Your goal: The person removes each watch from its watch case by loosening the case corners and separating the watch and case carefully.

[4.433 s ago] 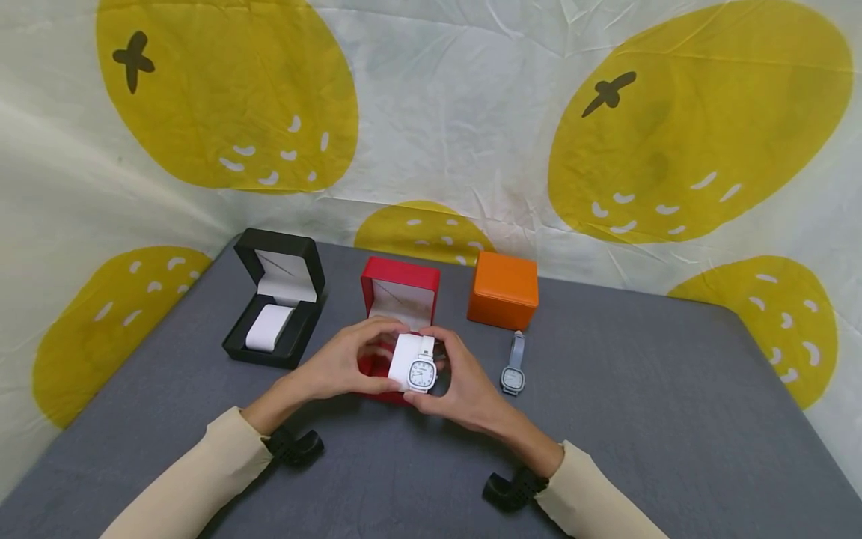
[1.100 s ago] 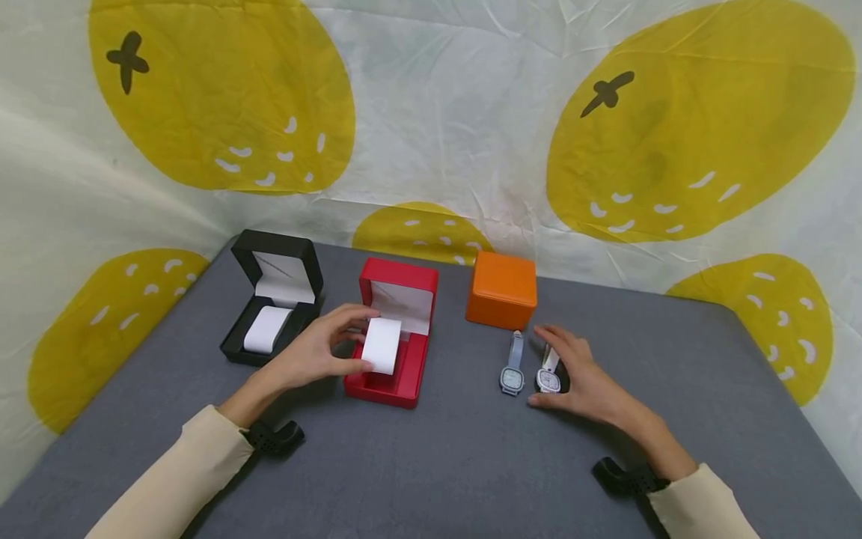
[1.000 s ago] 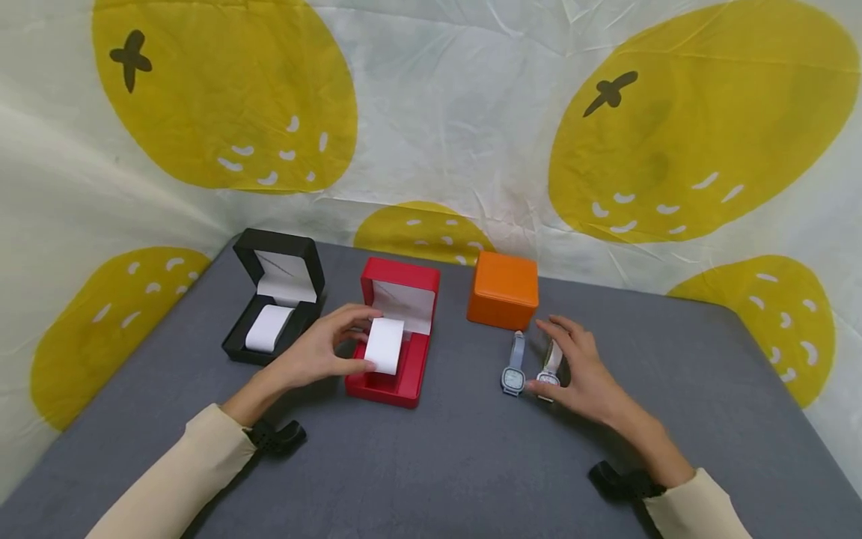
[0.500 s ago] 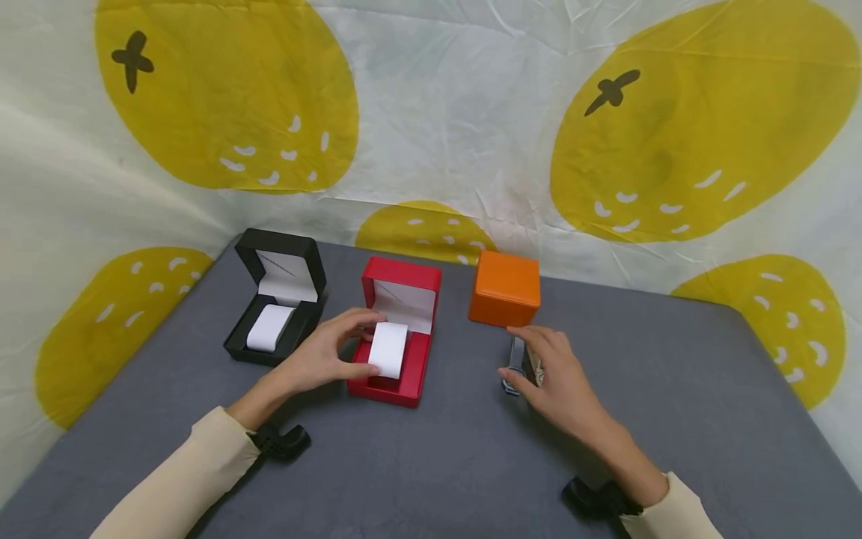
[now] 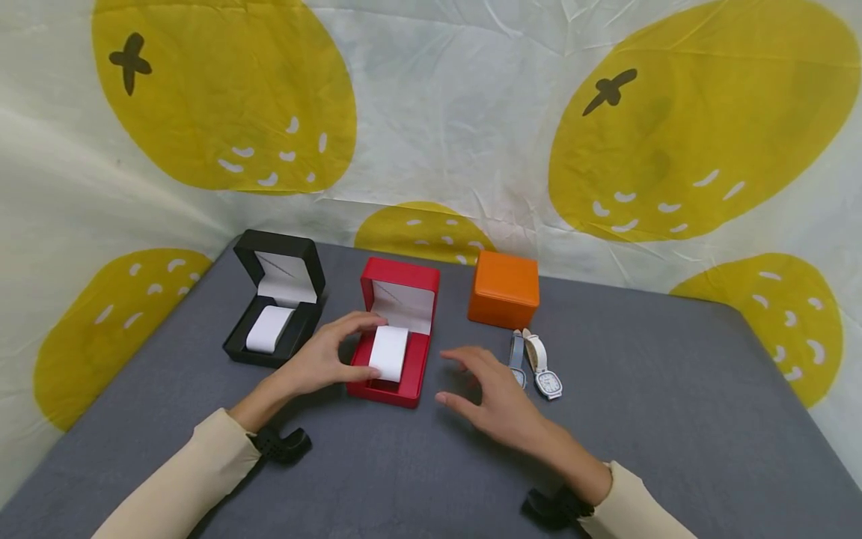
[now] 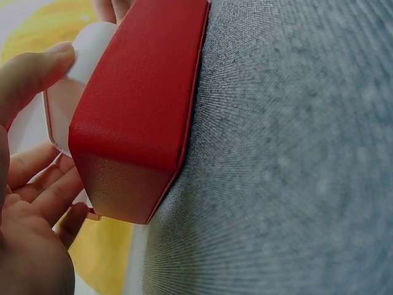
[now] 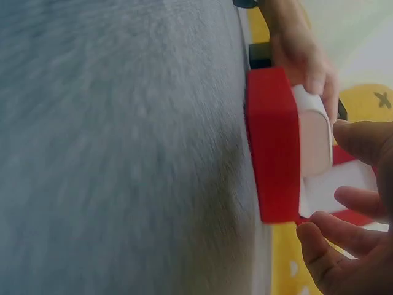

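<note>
One white cushion (image 5: 388,352) sits in the base of the red box (image 5: 404,275), rising past its near rim; whether it is fully seated we cannot tell. We see the left hand (image 5: 322,359) pinching it, thumb at the near end, fingers at the far end. Gripping by the ends, we judge, leaves the broad top face uncovered and gives control over its angle. The right hand (image 5: 501,400) hovers to the right of the red box, fingers spread and grasping nothing. The lid stands raised on the far side, which in our view allows access from above.

Farther right we note a blue watch (image 5: 516,352) and a white watch (image 5: 541,363) side by side, straps stretched out, probably so both rest flat. At far left, the black box (image 5: 286,247) is also open, with a second cushion (image 5: 269,328) in its base. Beyond the watches stands the orange box (image 5: 503,284), closed. All rest on the grey tabletop (image 5: 673,419), before a patterned cloth (image 5: 451,112).
</note>
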The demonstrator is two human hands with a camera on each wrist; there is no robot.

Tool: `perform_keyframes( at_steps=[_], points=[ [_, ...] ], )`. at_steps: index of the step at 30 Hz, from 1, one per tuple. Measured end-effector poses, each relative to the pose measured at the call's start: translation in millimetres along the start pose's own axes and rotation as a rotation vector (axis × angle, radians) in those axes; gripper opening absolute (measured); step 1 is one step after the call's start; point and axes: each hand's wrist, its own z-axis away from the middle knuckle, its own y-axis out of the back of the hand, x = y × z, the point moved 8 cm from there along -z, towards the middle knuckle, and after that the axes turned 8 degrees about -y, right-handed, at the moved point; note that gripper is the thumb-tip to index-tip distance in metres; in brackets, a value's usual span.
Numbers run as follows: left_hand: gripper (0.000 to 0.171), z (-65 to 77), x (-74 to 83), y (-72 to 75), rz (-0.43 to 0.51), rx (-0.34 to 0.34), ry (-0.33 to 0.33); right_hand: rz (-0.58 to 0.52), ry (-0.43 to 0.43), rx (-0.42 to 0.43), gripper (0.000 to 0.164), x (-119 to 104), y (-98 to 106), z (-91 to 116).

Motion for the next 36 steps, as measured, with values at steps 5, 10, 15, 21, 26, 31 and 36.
perform_keyframes(
  at_steps=[5,10,15,21,26,31,36],
  points=[
    [0.068,0.2,0.8,0.9,-0.045,0.006,0.013,-0.021,-0.009,-0.036,0.057,-3.3,-12.8,-6.6],
    [0.069,0.6,1.5,1.6,-0.072,0.009,0.028,-0.005,-0.023,-0.062,0.062,-5.9,-21.9,-9.9],
    [0.067,0.5,1.4,1.6,-0.079,0.005,0.024,0.119,0.076,-0.094,0.061,-8.9,-30.5,-10.3],
    [0.066,-1.4,1.1,1.2,-0.083,0.009,-0.028,0.022,0.156,-0.060,0.053,-3.9,-33.7,-10.4],
    [0.065,-0.8,-1.5,1.1,-0.075,0.009,-0.032,-0.110,0.149,-0.032,0.052,2.3,-37.4,-12.8],
    [0.065,-0.4,-4.0,1.6,-0.074,0.005,-0.024,-0.143,0.140,-0.001,0.050,5.0,-40.4,-15.1],
    [0.065,-1.2,-4.6,2.0,-0.073,0.001,-0.027,-0.202,0.101,-0.007,0.047,7.4,-41.1,-16.3]
  ],
)
